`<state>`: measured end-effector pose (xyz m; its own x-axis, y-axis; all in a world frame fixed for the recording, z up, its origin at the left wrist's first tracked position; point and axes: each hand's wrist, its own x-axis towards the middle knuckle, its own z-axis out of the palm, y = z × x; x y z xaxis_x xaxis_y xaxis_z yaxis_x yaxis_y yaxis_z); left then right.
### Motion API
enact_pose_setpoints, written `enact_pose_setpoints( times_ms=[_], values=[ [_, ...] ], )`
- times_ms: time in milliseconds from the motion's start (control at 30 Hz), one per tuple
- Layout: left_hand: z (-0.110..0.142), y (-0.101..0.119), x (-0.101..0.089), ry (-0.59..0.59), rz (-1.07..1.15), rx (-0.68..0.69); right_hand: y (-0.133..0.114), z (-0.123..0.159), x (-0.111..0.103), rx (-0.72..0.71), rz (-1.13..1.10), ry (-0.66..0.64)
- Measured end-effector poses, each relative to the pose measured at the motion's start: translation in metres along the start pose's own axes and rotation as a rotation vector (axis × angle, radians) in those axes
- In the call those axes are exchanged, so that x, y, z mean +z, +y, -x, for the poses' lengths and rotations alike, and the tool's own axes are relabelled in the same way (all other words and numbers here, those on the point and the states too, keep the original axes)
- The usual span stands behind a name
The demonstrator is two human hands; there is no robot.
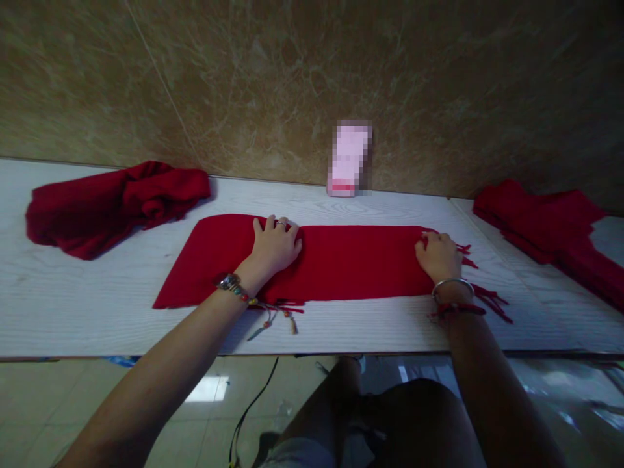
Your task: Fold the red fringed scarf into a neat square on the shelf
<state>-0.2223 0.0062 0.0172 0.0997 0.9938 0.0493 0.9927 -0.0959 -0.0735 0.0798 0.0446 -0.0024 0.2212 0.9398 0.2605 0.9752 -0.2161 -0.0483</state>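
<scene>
A folded red scarf (351,263) lies lengthwise on a white wood-grain table, its left end slanting to a point. My left hand (273,248) rests on the cloth left of its middle, palm down, with fingers spread. At the scarf's right end, my right hand (440,258) has its fingers bent in, gripping the cloth near the upper edge. Red fringe strands (492,300) stick out beyond that hand, and a few more show under my left wrist.
A crumpled red cloth (112,208) lies on the left, and more red cloth (546,227) is piled on the right. A pink phone-shaped object (348,159), blurred out, leans against the brown marbled wall (263,97). The white table (370,328) ends just in front of my legs.
</scene>
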Motion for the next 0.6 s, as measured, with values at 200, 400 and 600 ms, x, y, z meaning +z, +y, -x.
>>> enact_pose_setpoints(
  times_ms=[200, 400, 600],
  values=[
    [0.0, 0.0, 0.001, 0.009, 0.008, 0.011, -0.002, 0.0, -0.004, 0.011, 0.015, -0.053],
    [0.0, 0.0, 0.002, 0.029, 0.017, 0.01, -0.002, 0.001, -0.006, 0.015, 0.001, -0.08],
    [0.0, -0.002, 0.003, 0.006, 0.044, 0.009, -0.016, 0.01, -0.011, -0.156, -0.037, 0.041]
  ],
)
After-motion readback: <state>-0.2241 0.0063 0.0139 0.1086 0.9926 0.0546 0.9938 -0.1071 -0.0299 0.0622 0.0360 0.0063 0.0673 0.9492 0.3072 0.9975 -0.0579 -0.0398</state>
